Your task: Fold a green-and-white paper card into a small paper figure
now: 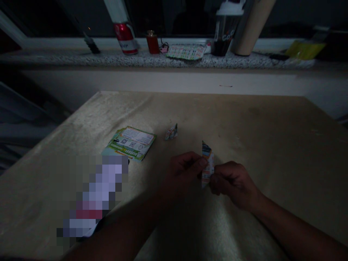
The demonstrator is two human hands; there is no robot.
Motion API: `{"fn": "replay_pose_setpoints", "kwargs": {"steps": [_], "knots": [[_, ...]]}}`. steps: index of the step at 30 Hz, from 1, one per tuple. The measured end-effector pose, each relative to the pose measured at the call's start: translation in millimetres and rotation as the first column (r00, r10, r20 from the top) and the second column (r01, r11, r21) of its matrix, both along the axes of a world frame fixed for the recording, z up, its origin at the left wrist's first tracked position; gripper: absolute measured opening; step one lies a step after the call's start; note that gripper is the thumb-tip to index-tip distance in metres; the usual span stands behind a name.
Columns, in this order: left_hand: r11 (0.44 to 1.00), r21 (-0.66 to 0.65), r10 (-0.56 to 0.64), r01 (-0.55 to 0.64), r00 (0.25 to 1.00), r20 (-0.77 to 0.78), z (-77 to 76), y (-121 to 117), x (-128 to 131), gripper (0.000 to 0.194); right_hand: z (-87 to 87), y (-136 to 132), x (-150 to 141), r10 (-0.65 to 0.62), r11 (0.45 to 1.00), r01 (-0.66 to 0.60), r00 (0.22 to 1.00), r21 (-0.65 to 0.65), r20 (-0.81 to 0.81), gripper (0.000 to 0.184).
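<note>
Above the table, a folded strip of printed paper with slanted ends is held between both hands. My left hand pinches its left side, thumb on the front face. At the lower right edge, my right hand grips the paper with curled fingers and thumb. Beyond my left hand lies a small folded paper piece with similar print. A stack of green printed leaflets rests further left. Parts of the fingers behind the paper are hidden.
A pixelated, long object lies on the table left of my left forearm. Along the granite windowsill stand a red can, a small red bottle, a patterned packet, a lidded cup and a tan cylinder.
</note>
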State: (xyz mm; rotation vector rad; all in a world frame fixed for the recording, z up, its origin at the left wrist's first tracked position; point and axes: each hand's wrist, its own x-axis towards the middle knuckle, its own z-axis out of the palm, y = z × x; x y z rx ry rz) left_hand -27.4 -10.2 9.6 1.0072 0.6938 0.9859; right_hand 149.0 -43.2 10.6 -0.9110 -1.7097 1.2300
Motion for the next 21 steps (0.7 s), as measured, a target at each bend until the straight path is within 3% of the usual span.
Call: {"fn": "replay_pose_setpoints", "kwargs": {"steps": [8,12,21], "knots": [[0.997,0.037,0.071,-0.071,0.997,0.0,-0.4,-4.0,3.2,0.025,-0.4,-0.8,-4.7,-0.072,0.997,0.071,0.995,0.005,0.07,0.044],[0.996,0.017,0.087,-0.088,0.996,0.024,-3.6,-4.0,2.8,0.022,-3.2,-0.3,-3.7,-0.028,0.998,0.029,0.999,-0.051,0.037,0.041],[0.995,0.011,0.098,-0.098,0.995,-0.002,-4.8,-4.8,2.6,0.025,-5.1,-0.5,-4.5,0.003,1.0,-0.002,0.999,-0.027,0.04,0.04]]}}
